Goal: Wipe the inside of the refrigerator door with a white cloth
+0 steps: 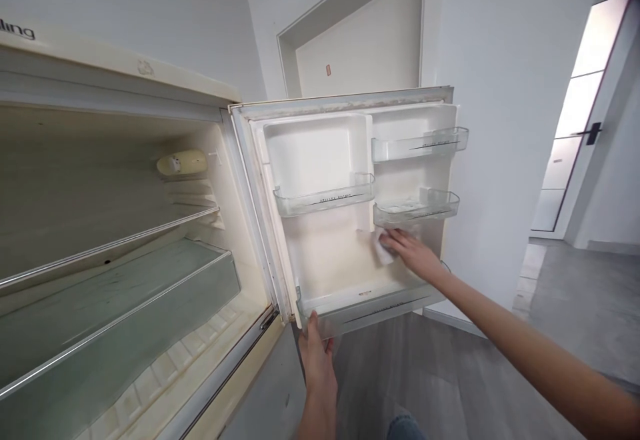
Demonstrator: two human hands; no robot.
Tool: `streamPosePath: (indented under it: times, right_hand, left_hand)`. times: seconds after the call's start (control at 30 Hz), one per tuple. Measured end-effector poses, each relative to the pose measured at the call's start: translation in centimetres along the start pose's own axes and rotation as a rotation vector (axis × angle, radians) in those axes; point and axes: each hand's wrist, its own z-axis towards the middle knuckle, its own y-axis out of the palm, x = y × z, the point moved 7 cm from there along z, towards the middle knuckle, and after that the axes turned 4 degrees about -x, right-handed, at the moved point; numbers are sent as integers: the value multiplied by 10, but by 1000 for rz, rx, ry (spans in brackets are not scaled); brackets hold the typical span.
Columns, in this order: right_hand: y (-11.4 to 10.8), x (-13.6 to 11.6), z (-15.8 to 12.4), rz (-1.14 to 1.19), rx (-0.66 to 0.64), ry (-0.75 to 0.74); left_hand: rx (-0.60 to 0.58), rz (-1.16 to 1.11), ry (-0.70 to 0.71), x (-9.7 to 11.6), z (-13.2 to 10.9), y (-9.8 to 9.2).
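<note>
I see the right hand (407, 250) holding a blurred, half-covered white cloth (383, 252) at the fridge door (325, 247). The left hand (319, 353) grips the bottom bin (373, 320) — its fingers partly hidden.

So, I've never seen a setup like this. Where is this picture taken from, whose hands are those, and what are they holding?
There is no robot here: these are a person's own bare hands. The single picture comes from a camera worn on that person's head, looking forward and down. In front is a refrigerator with its door swung open. The left hand grips the clear bottom bin near its left end. The right hand holds a crumpled white cloth, perhaps a tissue, against the door's inner panel, below a smaller bin. Inside the refrigerator, a greenish drawer sits low down.
</note>
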Motion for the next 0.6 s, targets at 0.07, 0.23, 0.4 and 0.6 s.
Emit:
streamPosePath:
  times: [0.07, 0.23, 0.4, 0.6]
  right_hand:
    - [-2, 23, -4, -39, 25, 69]
    - [0, 32, -4, -115, 18, 32]
    - [10, -23, 6, -46, -95, -345]
    - [16, -110, 24, 38, -187, -629]
  left_hand:
    - [1, -5, -5, 0, -2, 0]
    - [-14, 6, -6, 0, -4, -1]
    - [-5, -3, -16, -2, -1, -2]
    - [-9, -19, 13, -2, -1, 2]
